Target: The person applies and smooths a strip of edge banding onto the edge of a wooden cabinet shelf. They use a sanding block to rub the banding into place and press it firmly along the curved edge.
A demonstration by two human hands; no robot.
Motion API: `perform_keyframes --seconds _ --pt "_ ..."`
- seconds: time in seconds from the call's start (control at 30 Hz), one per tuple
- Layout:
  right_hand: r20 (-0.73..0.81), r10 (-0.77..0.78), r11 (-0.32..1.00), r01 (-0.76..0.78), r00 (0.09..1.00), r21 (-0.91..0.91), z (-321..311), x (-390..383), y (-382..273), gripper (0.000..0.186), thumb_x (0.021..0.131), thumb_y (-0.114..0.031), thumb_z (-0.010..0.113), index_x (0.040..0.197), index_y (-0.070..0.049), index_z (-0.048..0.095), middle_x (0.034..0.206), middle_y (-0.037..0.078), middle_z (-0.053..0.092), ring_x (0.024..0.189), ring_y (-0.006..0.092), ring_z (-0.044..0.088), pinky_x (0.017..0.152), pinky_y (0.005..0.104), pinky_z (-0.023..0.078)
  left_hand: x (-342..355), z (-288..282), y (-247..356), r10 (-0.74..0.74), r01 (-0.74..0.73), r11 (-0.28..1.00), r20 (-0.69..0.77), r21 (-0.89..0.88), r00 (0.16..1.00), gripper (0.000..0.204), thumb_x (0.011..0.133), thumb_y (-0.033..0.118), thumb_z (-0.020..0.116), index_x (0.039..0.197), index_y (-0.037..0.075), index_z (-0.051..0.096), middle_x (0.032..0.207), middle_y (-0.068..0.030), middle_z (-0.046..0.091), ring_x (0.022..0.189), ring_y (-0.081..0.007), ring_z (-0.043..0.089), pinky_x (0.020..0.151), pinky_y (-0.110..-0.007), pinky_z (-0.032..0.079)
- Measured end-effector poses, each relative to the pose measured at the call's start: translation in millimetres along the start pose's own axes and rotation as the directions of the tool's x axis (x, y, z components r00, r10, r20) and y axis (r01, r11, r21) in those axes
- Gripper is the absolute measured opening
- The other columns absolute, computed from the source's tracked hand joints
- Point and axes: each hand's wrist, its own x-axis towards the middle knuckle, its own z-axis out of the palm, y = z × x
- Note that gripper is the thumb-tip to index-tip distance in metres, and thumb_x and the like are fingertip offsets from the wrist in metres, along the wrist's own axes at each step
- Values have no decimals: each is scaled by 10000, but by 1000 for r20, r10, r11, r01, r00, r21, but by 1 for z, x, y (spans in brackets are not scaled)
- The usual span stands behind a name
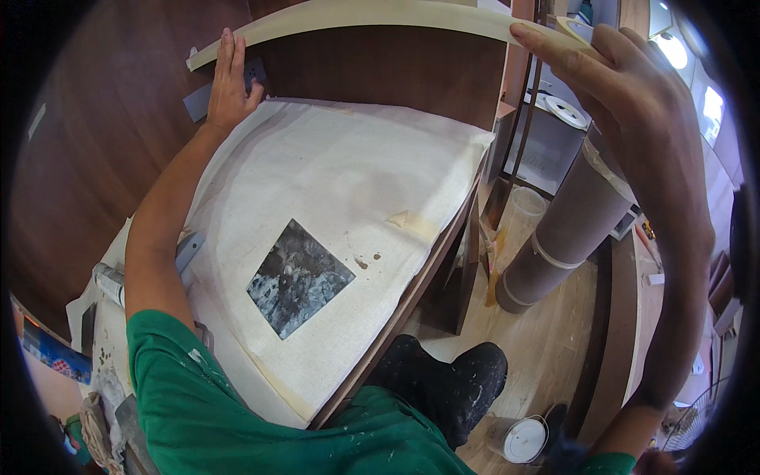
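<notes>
A long strip of cream masking tape (356,13) runs along the top of a brown wood panel (380,71) at the far side. My left hand (229,91) is raised at the strip's left end, its fingers stretched out and their tips touching the tape. At the upper right my right hand (637,103) grips the roll of masking tape (575,30), partly hidden behind the fingers. Its index finger points along the strip's right end. Below lies a white cover sheet (332,166) on the worktop, with a dark, paint-smeared square plate (299,277) on it.
A wall socket (254,73) sits beside my left hand. A grey-handled tool (188,250) and a tube (108,283) lie by my left forearm. On the floor to the right stand a large brown roll (546,233), a clear plastic cup (528,203) and a white bucket (524,440).
</notes>
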Motion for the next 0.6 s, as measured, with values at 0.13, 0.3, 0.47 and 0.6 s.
perform_keyframes --seconds 0.13,0.3,0.47,0.6 --pt "-55 18 1000 -18 998 8 10 2 1 540 893 -78 730 1400 -263 703 784 50 505 739 218 540 690 400 472 -1 -11 1 8 -8 1000 6 7 1000 1002 797 47 679 1671 42 188 1726 -285 143 1587 -480 192 1280 -541 246" --pt "-69 20 1000 -21 997 -9 11 3 -1 556 883 -89 746 1395 -301 704 796 32 516 778 219 556 717 406 485 -2 -8 6 -27 27 1000 6 -8 1000 982 803 30 658 1667 27 191 1726 -286 146 1595 -471 175 1286 -529 232" --pt "-102 -21 996 13 995 -87 9 3 1 400 910 -50 687 1296 -145 738 967 69 679 824 194 639 741 350 525 2 -6 7 -10 10 1000 -10 3 1000 978 805 13 650 1666 25 189 1729 -281 135 1596 -468 173 1289 -528 227" --pt "-38 9 997 -12 999 -81 4 4 -1 407 906 -64 693 1298 -161 739 903 49 646 777 191 597 716 349 506 1 -6 8 -8 8 999 4 37 1000 982 835 -11 651 1674 29 142 1737 -282 95 1600 -460 165 1293 -515 221"
